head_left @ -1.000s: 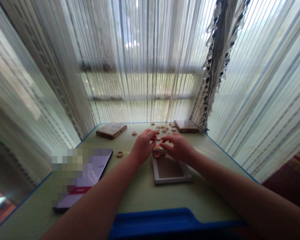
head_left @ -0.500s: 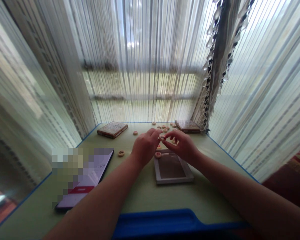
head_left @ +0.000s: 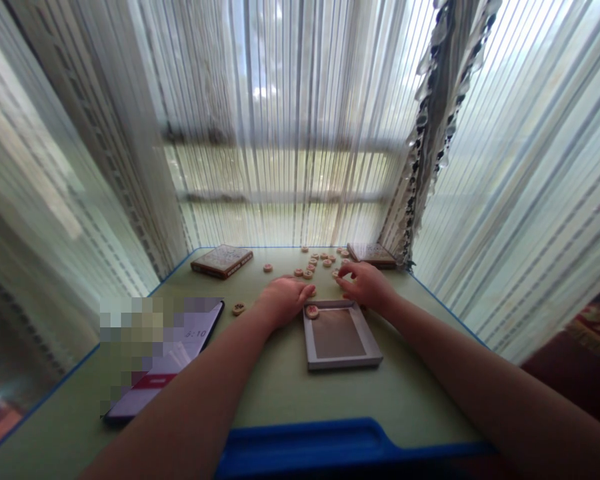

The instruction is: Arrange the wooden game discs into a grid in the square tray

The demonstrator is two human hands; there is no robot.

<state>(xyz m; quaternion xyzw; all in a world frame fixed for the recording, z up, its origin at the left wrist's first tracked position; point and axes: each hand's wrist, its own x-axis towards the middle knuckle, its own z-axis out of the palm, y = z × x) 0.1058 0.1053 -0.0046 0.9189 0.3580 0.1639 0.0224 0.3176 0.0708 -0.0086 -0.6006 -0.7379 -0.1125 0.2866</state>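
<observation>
Fingertips [head_left: 342, 273] of the right hand [head_left: 366, 285] curl together just right of the frame's centre, at a pale disc [head_left: 335, 274]; whether that grip pinches it cannot be told. Near mid-frame the left hand [head_left: 286, 298] lies low over the bench [head_left: 280, 387], its thumb by another, partly hidden disc [head_left: 312, 293]; the space under its palm does not show, so its grip cannot be judged either. Below the hands, at lower centre, a shallow tray [head_left: 344, 361] has a red-marked disc [head_left: 312, 312] at its upper-left corner. That piece seems the likeliest to be knocked, since a careless brush of the left thumb could shift it. Above the hands, more discs [head_left: 327, 263] lie close together, and a reaching knuckle could scatter them. Left of the left hand, a lone disc [head_left: 239, 309] lies near the touchscreen device [head_left: 193, 347]; a wide swing of the forearm could sweep it aside.
</observation>
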